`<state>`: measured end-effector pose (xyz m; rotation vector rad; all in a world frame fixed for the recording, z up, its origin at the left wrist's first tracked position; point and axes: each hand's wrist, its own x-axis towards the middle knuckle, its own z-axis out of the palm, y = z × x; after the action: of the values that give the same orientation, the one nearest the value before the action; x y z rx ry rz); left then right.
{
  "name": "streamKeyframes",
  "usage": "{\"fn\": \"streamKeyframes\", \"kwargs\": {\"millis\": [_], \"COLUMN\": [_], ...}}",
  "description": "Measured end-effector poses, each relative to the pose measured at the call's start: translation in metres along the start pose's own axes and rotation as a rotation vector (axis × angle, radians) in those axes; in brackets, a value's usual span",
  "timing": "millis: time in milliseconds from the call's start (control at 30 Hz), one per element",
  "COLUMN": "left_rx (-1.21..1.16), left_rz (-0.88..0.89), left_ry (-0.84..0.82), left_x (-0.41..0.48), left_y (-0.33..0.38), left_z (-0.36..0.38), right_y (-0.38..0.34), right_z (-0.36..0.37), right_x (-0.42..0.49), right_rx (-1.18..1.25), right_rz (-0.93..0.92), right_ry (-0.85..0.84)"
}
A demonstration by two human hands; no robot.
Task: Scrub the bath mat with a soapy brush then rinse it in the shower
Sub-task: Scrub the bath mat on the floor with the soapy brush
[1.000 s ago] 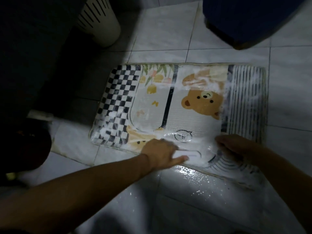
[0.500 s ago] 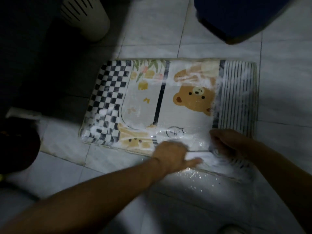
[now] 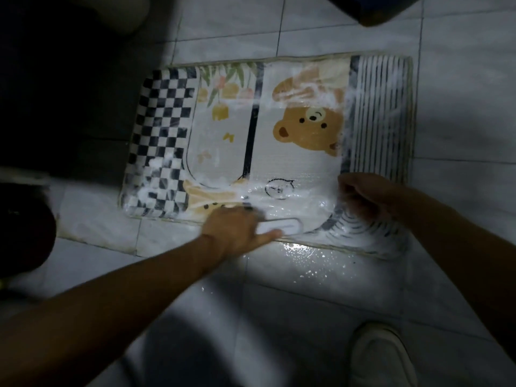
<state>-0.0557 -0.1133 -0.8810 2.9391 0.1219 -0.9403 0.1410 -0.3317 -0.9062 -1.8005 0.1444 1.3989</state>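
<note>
Down at the near edge, the left hand (image 3: 240,233) grips a white oblong plastic brush (image 3: 282,227) while the right hand (image 3: 365,196) rests curled, its hold unclear, on the soapy bear-print fabric bath mat (image 3: 293,163) lying flat on the pale tiled floor (image 3: 460,107), probably limp, water-heavy and slippery, best lifted by its corners.

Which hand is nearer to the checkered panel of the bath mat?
Left. The left hand, gripping the brush, is just right of the checkered panel's near corner; the right hand sits across the mat by the stripes.

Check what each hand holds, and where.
Left hand grips the brush by one end; its slotted end sticks out. Right hand rests curled on the mat; a grip cannot be told.
</note>
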Motion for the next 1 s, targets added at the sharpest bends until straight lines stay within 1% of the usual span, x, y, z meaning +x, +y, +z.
{"fn": "streamKeyframes", "kwargs": {"millis": [33, 100, 133, 167, 233, 300, 367, 400, 467, 533, 567, 633, 667, 700, 767, 800, 833, 900, 1000], "left_rx": [0.022, 0.084, 0.109, 0.116, 0.048, -0.012, -0.018, -0.031, -0.071, -0.051, -0.035, -0.09, -0.131, -0.15, -0.131, -0.118, -0.124, -0.122, -0.035], "left_rz": [-0.048, -0.233, -0.301, -0.33, -0.323, -0.233, -0.203, -0.249, -0.417, -0.614, -0.674, -0.756, -0.731, -0.662, -0.46, -0.408, -0.396, -0.473, -0.665], "left_ry": [-0.024, -0.069, -0.085, -0.082, -0.041, -0.035, -0.007, -0.008, -0.039, -0.071, -0.073, -0.012, 0.017, 0.035, 0.048, 0.045, 0.032, -0.002, -0.032], "left_x": [-0.019, -0.047, -0.051, -0.046, -0.024, -0.002, -0.001, -0.01, -0.032, -0.063, -0.072, -0.081, -0.076, -0.067, -0.053, -0.048, -0.047, -0.059, -0.093], "left_y": [-0.028, -0.076, -0.088, -0.088, -0.058, -0.007, 0.007, -0.005, -0.052, -0.104, -0.121, -0.133, -0.124, -0.109, -0.066, -0.052, -0.047, -0.067, -0.126], "left_z": [0.002, -0.005, -0.008, -0.007, -0.009, -0.003, 0.003, 0.003, 0.01, 0.019, 0.021, 0.03, 0.031, 0.031, 0.029, 0.031, 0.032, 0.036, 0.046], "right_y": [0.0, 0.001, 0.001, 0.002, 0.001, 0.002, 0.004, 0.005, 0.009, 0.011, 0.013, 0.008, 0.005, 0.001, 0.007, 0.011, 0.013, 0.018, 0.021], "right_z": [0.002, 0.005, 0.005, 0.005, 0.008, 0.007, 0.006, 0.007, 0.006, 0.01, 0.009, 0.011, 0.015, 0.022, 0.048, 0.062, 0.071, 0.08, 0.076], "right_x": [-0.002, -0.004, -0.004, -0.005, -0.004, -0.005, 0.0, 0.003, 0.008, 0.012, 0.011, 0.009, 0.006, 0.003, -0.003, -0.004, -0.004, 0.002, 0.005], "right_rx": [-0.01, -0.018, -0.022, -0.029, -0.029, -0.022, -0.065, -0.109, -0.163, -0.176, -0.167, -0.216, -0.244, -0.288, -0.341, -0.358, -0.371, -0.377, -0.382], "right_rz": [0.011, 0.039, 0.042, 0.041, 0.045, 0.06, 0.059, 0.06, 0.06, 0.072, 0.088, 0.073, 0.062, 0.05, 0.011, -0.005, -0.011, -0.018, 0.017], "right_ry": [-0.011, -0.031, -0.027, -0.022, -0.013, 0.016, 0.043, 0.063, 0.1, 0.064, 0.057, 0.035, 0.017, -0.013, -0.108, -0.153, -0.197, -0.25, -0.246]}}
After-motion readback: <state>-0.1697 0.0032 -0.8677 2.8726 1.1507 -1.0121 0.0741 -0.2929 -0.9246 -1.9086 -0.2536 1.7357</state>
